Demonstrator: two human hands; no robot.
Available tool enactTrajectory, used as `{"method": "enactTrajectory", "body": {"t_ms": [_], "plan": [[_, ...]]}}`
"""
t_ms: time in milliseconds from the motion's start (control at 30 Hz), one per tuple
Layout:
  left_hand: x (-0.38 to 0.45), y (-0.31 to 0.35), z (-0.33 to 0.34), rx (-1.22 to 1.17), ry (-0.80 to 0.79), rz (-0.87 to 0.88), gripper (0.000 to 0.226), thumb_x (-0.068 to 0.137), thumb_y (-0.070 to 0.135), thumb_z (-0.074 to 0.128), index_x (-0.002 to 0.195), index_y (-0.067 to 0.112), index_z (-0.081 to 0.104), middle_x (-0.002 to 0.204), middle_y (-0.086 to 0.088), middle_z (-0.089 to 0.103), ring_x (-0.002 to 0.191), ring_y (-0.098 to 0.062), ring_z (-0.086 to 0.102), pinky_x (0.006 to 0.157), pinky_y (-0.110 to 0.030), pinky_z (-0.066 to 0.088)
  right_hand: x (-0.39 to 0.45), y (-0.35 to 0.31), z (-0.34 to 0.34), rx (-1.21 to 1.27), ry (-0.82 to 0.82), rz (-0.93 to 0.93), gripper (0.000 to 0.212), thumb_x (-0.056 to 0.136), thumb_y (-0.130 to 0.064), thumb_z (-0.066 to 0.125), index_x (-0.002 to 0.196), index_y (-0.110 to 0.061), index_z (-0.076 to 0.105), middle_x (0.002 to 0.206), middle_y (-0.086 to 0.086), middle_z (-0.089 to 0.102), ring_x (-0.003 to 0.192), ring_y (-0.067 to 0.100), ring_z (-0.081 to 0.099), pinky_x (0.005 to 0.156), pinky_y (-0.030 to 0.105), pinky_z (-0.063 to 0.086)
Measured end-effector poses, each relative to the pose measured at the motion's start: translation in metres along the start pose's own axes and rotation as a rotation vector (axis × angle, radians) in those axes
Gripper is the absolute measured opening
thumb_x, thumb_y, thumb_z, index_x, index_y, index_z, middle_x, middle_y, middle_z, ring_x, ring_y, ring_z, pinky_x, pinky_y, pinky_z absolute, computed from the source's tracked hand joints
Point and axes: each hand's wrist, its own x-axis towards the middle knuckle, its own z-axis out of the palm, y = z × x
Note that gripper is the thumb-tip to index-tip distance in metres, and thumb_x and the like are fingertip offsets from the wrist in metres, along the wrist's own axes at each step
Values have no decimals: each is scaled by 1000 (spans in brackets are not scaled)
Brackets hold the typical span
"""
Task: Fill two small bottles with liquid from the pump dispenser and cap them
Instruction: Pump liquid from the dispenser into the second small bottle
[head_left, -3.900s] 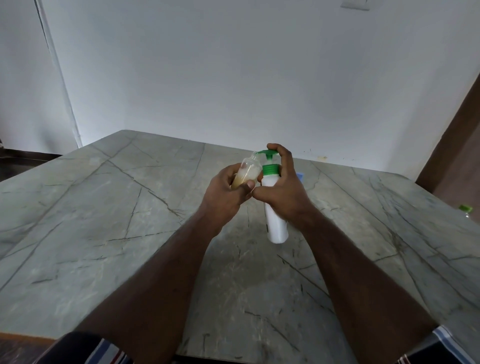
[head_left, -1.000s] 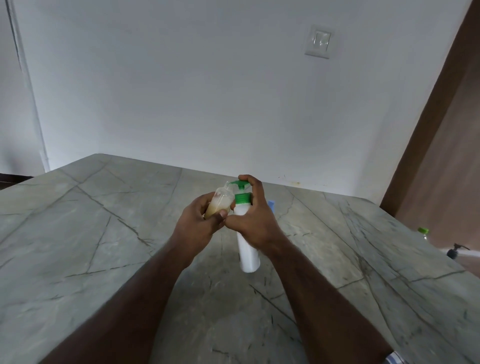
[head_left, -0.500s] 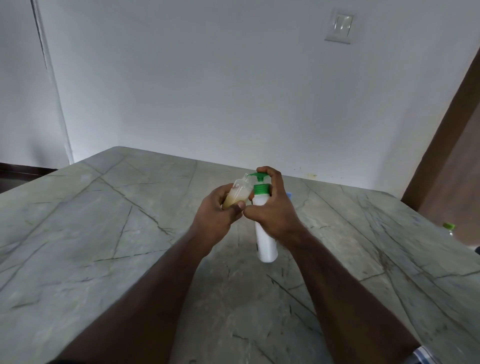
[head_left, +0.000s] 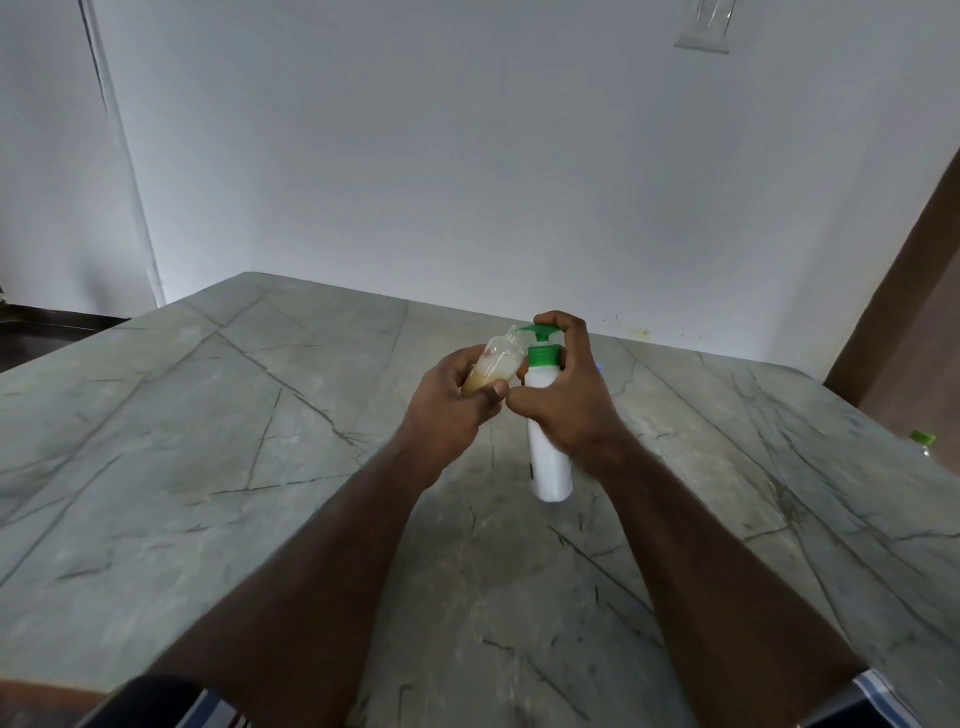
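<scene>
left hand (head_left: 447, 410) grips the small bottle (head_left: 491, 366), fingers curled round its lower half, tilting it so the open mouth sits right at the green nozzle of the pump dispenser (head_left: 545, 415), likely so the liquid lands inside; it looks partly filled with a yellowish liquid. right hand (head_left: 563, 400) wraps the dispenser's white body, one finger hooked over the green pump head ready to press, the base lifted off the grey bench (head_left: 208, 467). farther right something green-capped (head_left: 922, 440) peeks past the bench edge; second bottle and caps not in view, so filling looks mid-way.
</scene>
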Motion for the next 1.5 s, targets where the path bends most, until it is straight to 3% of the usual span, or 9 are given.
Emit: {"method": "enactTrajectory", "body": {"t_ms": [233, 467, 567, 700, 933, 1300, 1500], "plan": [[1, 1, 0, 34, 22, 3, 44, 97, 15, 65, 139, 17, 54, 119, 6, 64, 107, -16, 65, 77, -20, 59, 3, 3, 4, -42, -54, -20, 95, 72, -2, 82, 143, -30, 26, 131, -5, 45, 104, 15, 58, 73, 8, 52], [0, 4, 0, 51, 31, 6, 47, 97, 17, 65, 142, 15, 53, 126, -1, 65, 113, -22, 64, 92, -38, 60, 2, 5, 1, 24, -85, -39, 99, 71, 1, 83, 143, -32, 24, 127, -11, 45, 106, 15, 59, 75, 11, 52], [0, 4, 0, 48, 27, 9, 46, 97, 17, 65, 142, 16, 53, 124, 0, 65, 112, -21, 65, 90, -36, 60, 1, 5, -3, 70, -103, -33, 102, 69, 5, 81, 144, -34, 24, 126, -10, 47, 101, 18, 61, 71, 17, 55], [-1, 5, 1, 64, 13, 16, 46, 97, 17, 66, 141, 18, 53, 121, 5, 65, 109, -17, 65, 83, -26, 60, -2, 4, -4, 34, -46, -43, 98, 67, -8, 80, 145, -34, 28, 134, -3, 47, 102, 21, 61, 74, 26, 59], [-2, 7, 0, -10, -6, 11, 44, 97, 13, 65, 139, 17, 54, 128, -2, 64, 116, -22, 64, 94, -37, 59, -1, -7, -7, -9, -4, -49, 94, 61, -17, 75, 141, -39, 30, 135, -3, 48, 101, 25, 61, 79, 41, 61], [-2, 5, 0, -7, -2, 10, 48, 96, 13, 66, 142, 15, 53, 131, -4, 64, 119, -26, 63, 97, -46, 57, -1, -9, -9, -47, -41, -64, 93, 60, -20, 75, 141, -33, 31, 128, -7, 50, 96, 18, 62, 71, 20, 53], [-3, 6, 1, 12, -15, 15, 47, 96, 11, 65, 142, 15, 52, 134, -5, 62, 119, -24, 62, 96, -42, 58, 1, -8, -11, -109, -6, -60, 83, 60, -28, 75, 134, -29, 36, 118, -9, 54, 93, 16, 62, 75, 28, 55]]}}
